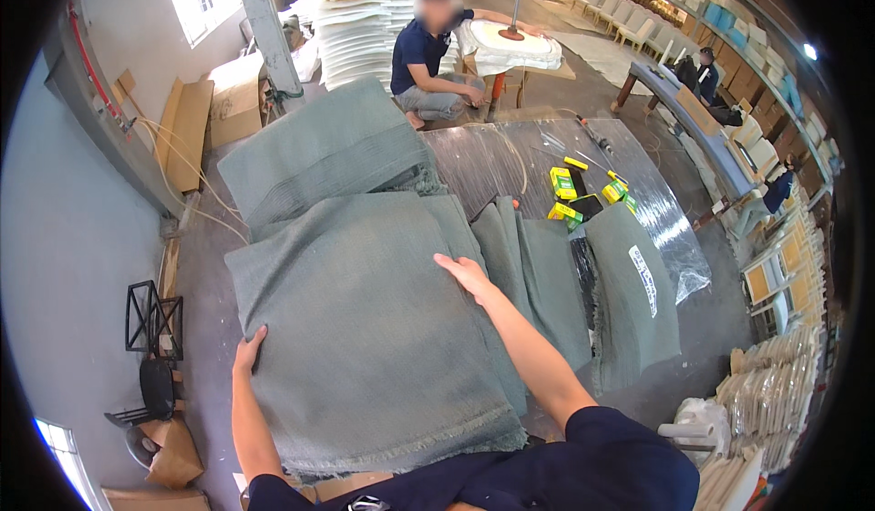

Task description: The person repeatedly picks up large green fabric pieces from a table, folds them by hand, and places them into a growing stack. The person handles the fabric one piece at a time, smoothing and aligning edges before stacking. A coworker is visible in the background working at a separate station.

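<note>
A large folded piece of grey-green fabric [355, 320] with a frayed near edge lies in front of me. My left hand [249, 349] is closed on its left edge, thumb on top and fingers hidden beneath. My right hand [467, 277] holds the right edge, its thumb pointing left across the cloth and the other fingers mostly hidden. Behind it lies another folded stack of the same fabric [319, 146]. To the right, folded fabric strips [551, 274] and a fabric piece with a white label [629, 283] lie on the plastic-covered table.
The table's shiny wrap [474, 160] carries small yellow-green boxes [562, 183] and a power tool [597, 142]. Beyond it a person [427, 60] crouches beside a round white pad [510, 46] and stacked white sheets [360, 28]. A black metal frame [153, 315] stands left.
</note>
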### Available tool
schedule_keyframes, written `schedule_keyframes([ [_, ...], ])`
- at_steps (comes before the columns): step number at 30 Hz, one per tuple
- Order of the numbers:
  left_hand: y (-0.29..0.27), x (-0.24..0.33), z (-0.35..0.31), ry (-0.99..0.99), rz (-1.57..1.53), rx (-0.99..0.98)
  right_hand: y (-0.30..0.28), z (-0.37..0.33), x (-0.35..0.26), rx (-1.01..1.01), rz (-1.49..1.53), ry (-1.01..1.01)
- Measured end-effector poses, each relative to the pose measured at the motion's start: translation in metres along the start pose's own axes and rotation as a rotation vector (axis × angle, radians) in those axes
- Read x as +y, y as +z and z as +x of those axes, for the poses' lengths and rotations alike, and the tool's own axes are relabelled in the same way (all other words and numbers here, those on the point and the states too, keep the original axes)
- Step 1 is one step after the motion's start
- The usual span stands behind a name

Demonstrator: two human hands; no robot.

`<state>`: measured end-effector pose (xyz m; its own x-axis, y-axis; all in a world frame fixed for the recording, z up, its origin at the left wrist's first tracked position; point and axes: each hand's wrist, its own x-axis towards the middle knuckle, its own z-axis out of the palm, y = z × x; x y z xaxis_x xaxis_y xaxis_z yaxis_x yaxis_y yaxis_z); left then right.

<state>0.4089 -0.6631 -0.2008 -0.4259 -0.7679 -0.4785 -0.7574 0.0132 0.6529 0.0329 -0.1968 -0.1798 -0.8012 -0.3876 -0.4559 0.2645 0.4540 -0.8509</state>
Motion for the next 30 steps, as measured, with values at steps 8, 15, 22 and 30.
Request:
schedule_keyframes([
  [8,-0.014,0.006,-0.013,0.186,-0.326,0.216,0.037,0.01,-0.073,-0.039,0.196,-0.033],
  [15,-0.02,0.056,-0.058,0.435,-0.357,0.326,0.01,-0.023,-0.096,0.212,0.154,-0.444],
  [22,0.041,0.093,-0.026,0.279,0.456,0.57,0.012,0.057,-0.002,0.475,-0.257,-0.129],
  [30,0.096,0.128,-0.009,0.836,0.712,0.456,0.031,0.048,-0.007,0.518,-0.306,-0.136],
])
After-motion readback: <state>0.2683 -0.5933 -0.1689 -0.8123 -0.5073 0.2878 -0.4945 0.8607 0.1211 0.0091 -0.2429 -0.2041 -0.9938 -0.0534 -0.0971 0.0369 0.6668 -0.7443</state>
